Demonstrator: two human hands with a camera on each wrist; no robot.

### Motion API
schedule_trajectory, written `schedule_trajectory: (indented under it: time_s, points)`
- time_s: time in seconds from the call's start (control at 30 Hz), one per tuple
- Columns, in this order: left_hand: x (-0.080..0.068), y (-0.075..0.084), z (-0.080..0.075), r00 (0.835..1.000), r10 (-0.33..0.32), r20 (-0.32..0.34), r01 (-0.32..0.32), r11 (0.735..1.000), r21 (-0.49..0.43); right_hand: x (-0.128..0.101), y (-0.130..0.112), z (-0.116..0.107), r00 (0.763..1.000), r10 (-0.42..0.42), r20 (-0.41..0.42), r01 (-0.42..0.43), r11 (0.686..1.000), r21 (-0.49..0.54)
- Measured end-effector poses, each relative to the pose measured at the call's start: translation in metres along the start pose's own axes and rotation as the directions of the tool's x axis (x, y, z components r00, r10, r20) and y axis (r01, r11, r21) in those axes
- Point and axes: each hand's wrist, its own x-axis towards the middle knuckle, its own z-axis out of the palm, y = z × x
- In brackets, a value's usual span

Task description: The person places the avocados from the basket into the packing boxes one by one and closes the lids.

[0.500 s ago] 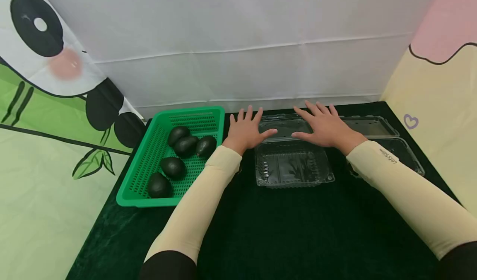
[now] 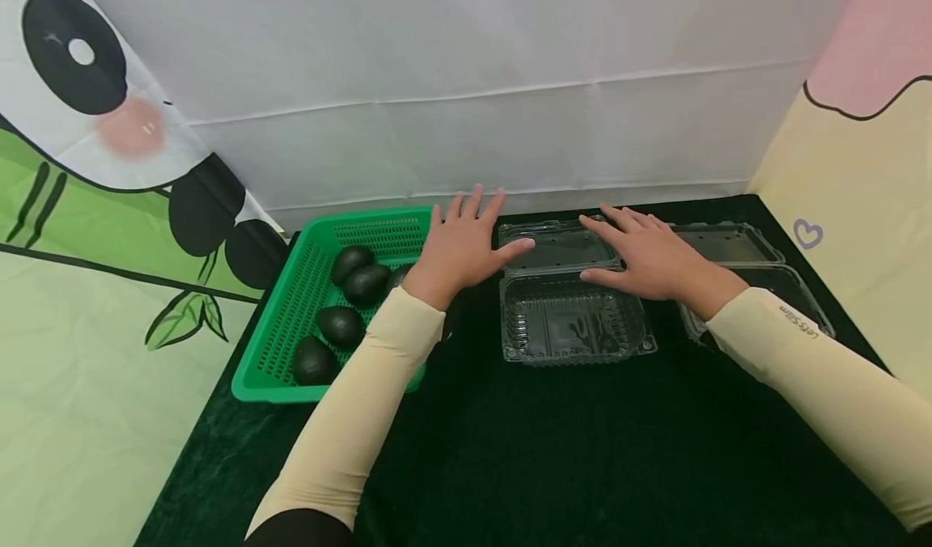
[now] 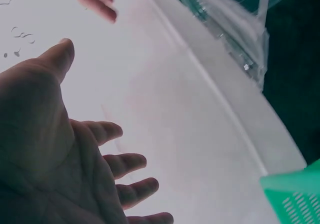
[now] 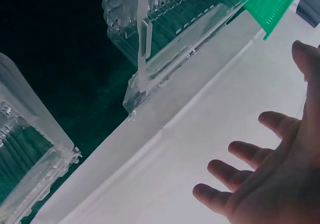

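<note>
Open clamshell (image 2: 573,304) sits mid-table on dark cloth, lid hinged back toward wall. Left hand (image 2: 460,248) spread flat, hovers between green basket (image 2: 273,345) and lid. Right hand (image 2: 648,257) spread, over lid's right edge (contact unclear). Judgement: steady tray before lifting avocados (image 2: 339,325); grip fruit gently.

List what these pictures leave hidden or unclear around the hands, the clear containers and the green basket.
- Head view: the left hand and its sleeve cover one dark avocado in the green plastic basket; four show fully.
- Head view: the right hand hides part of the open clear plastic clamshell container, so contact with its lid is uncertain.
- Head view: the right sleeve covers part of the second clear clamshell.
- Wrist views: palms and white backdrop fill the frames; the basket is cut off to a corner.
</note>
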Motion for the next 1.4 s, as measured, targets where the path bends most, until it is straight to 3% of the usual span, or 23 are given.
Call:
schedule_trajectory:
  time_s: [0.2,0.53,1.07,1.4]
  points:
    - [-0.014,-0.014,-0.02,1.0,-0.002,-0.012,0.001,1.0,-0.014,-0.012,-0.002,0.0,1.0,0.003,0.01,-0.003,1.0,0.031]
    - [-0.036,-0.06,-0.034,0.999,-0.048,-0.005,0.047,0.998,-0.047,-0.026,0.002,0.008,1.0,0.018,0.019,-0.02,0.988,0.156]
    - [-0.047,-0.13,-0.011,0.988,-0.139,0.063,0.144,0.985,-0.09,-0.039,0.01,0.024,0.994,0.086,0.069,-0.1,0.967,0.235]
    - [-0.041,-0.146,0.013,0.987,-0.112,0.119,0.119,0.992,-0.052,-0.042,0.009,0.039,0.987,0.139,0.076,-0.156,0.944,0.292]
